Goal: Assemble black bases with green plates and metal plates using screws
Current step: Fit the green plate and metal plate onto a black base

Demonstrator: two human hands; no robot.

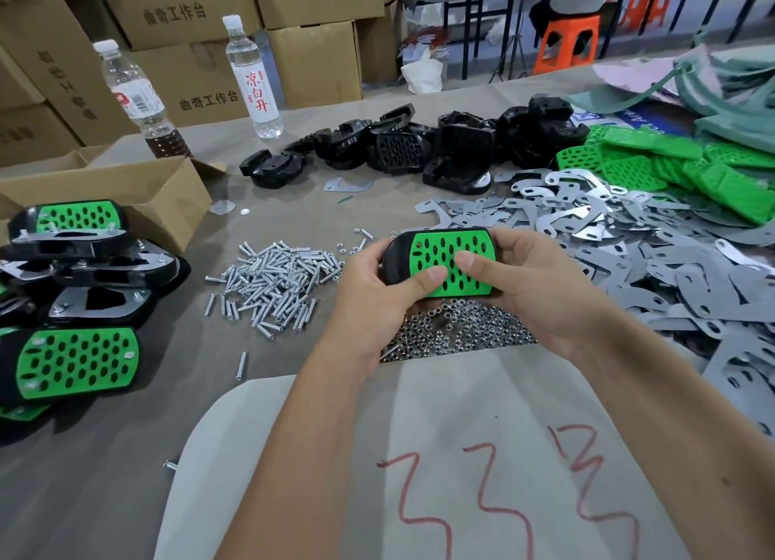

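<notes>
A black base with a perforated green plate (444, 249) on top is held above the table between both hands. My left hand (377, 291) grips its left end, thumb pressed on the green plate. My right hand (532, 283) grips its right end, thumb also on the plate. Below the hands lies a heap of nuts (457, 329). A pile of screws (276, 283) sits to the left. Loose metal plates (608, 232) spread at the right, black bases (419, 144) at the back, green plates (671, 165) far right.
Several finished assemblies (79, 299) are stacked at the left beside an open cardboard box (138, 190). Two bottles (256, 77) stand at the table's far edge before stacked cartons. A white sheet with red marks (461, 475) lies under my forearms.
</notes>
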